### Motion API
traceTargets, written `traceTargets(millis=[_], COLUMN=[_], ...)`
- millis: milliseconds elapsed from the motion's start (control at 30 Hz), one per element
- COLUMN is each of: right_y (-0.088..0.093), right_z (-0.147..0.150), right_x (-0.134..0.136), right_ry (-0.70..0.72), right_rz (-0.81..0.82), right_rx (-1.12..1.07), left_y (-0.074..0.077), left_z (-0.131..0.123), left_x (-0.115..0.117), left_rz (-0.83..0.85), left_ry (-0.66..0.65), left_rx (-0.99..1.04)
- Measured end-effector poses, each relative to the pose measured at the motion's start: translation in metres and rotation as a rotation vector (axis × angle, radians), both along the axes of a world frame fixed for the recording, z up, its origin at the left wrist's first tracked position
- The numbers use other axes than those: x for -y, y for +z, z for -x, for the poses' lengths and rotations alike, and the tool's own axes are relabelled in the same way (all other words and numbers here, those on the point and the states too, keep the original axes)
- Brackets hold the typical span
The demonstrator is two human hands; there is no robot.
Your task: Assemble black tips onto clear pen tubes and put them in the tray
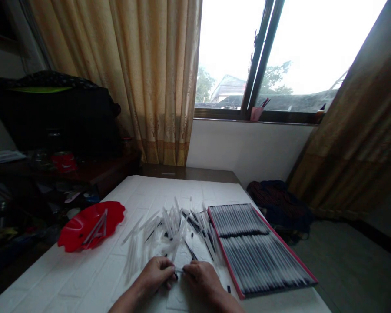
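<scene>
My left hand and my right hand meet near the front edge of a white table. Both have their fingers pinched together on one thin pen held between them. Just beyond the hands lies a loose heap of clear pen barrels and dark refills. To the right of the hands sits a red-edged flat tray filled with rows of pens laid side by side.
A red wavy-rimmed plate holding a few pens rests at the table's left edge. A dark cluttered side table with a black bag stands at left. Curtains and a window are behind; a dark cloth bundle lies on the floor at right.
</scene>
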State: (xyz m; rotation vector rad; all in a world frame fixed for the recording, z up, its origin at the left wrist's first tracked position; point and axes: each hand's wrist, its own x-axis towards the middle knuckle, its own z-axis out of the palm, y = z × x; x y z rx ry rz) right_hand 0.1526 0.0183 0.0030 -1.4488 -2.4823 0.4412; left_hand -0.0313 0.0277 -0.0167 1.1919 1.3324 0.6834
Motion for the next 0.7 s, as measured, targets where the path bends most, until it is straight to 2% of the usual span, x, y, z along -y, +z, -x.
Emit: traceTargets(millis=[300,433,567,633,700], right_y=[0.001,0.011,0.024,0.028,0.030], right_z=[0.000,-0.013,-0.055,-0.091,-0.134], right_x=[0.001,0.005,0.004,0.000,-0.004], right_ry=[-0.068,-0.186,-0.404,-0.536,-0.674], right_rz=[0.008,-0.028,-0.026,-0.075,-0.106], right_rx=[-0.055,-0.247,-0.492,-0.558,-0.531], left_y=[0.009,0.008,0.006,0.006,0.006], left_z=[0.002,0.008,0.013,0.013,0.014], left_x=[-0.004,-0.007,-0.010,-0.010,-0.010], left_rz=[0.019,0.030,0.009,0.010,0.011], left_ry=[-0.029,0.013,0.079,0.099,0.114], left_rx=[-0.049,0.012,0.049,0.062,0.085])
